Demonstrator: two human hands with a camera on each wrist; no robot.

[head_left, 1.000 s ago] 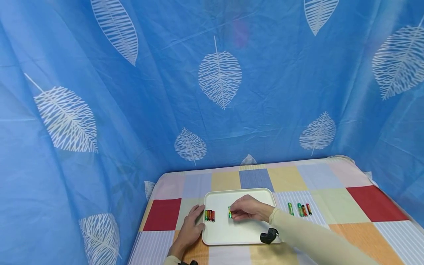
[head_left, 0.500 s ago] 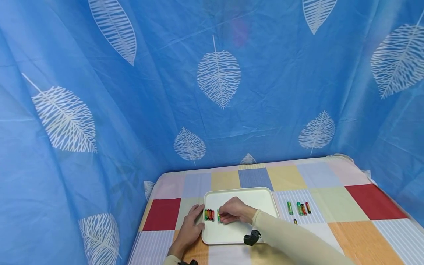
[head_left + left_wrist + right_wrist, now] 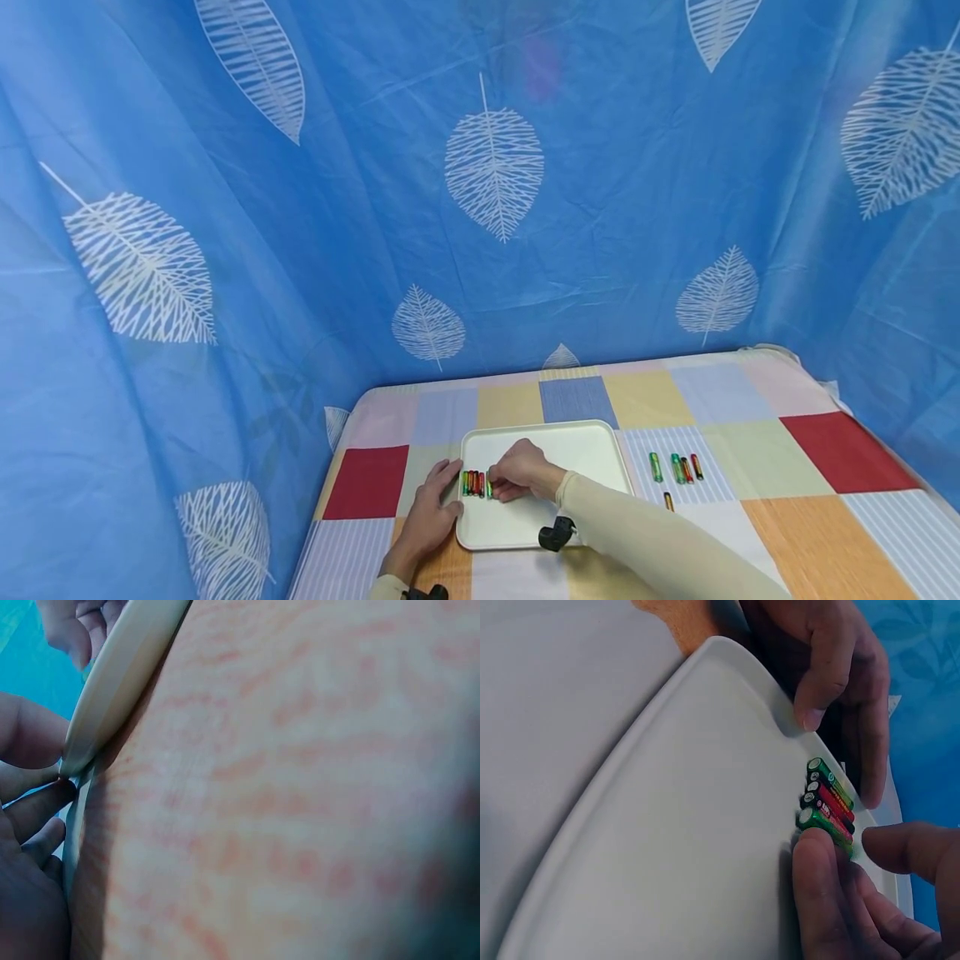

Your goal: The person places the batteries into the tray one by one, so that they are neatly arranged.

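Observation:
On the white tray [image 3: 540,525], several red and green batteries [image 3: 473,483] lie side by side along the left rim. My right hand [image 3: 519,471] holds a green battery [image 3: 825,823] low over the tray, at the right end of that row. In the right wrist view, a finger and the thumb [image 3: 900,847] are at its two ends. My left hand [image 3: 431,517] rests at the tray's left edge, its thumb on the rim and its other fingers stretched along the outside. The left wrist view mostly shows blurred tablecloth beside the tray's rim [image 3: 112,682].
Right of the tray, green batteries [image 3: 656,467] and red ones [image 3: 697,467] lie on the patchwork tablecloth [image 3: 802,542]. A single small battery [image 3: 668,501] lies nearer, beside my right sleeve [image 3: 637,533]. A blue curtain [image 3: 570,275] hangs behind the table.
My right hand has moved left across the tray with the green battery, up to the row. The small battery by the sleeve has come into view. My left hand has stayed at the edge.

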